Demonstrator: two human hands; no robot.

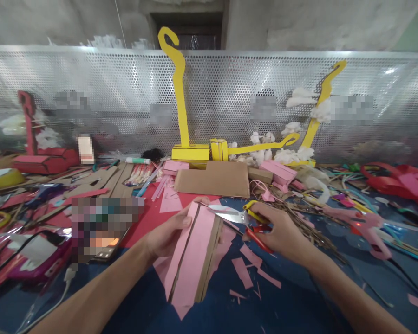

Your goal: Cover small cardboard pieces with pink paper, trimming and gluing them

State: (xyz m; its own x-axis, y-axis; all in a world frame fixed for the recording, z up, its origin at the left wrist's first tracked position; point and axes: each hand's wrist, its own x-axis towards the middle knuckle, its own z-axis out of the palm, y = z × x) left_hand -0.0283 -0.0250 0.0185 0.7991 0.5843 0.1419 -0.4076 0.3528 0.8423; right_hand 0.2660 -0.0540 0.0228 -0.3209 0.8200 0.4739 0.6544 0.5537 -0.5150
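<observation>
My left hand (176,227) grips a long cardboard box (195,250) partly covered in pink paper, its bare brown edges showing on the right side. Loose pink paper sticks out beyond the box at its lower end and right side. In my right hand (277,227) is a pair of scissors (233,215) with yellow and red handles. The blades reach left to the far end of the box, where the paper is; whether they are parted there I cannot tell. Pink paper scraps (243,272) lie on the blue table below my right hand.
A pink glue gun (364,227) rests at the right, its cord trailing forward. Behind the work stand yellow hook-topped pieces (181,102) and a brown cardboard sheet (216,180). Clutter, a purple container (45,260) and a red hooked piece (42,160) fill the left.
</observation>
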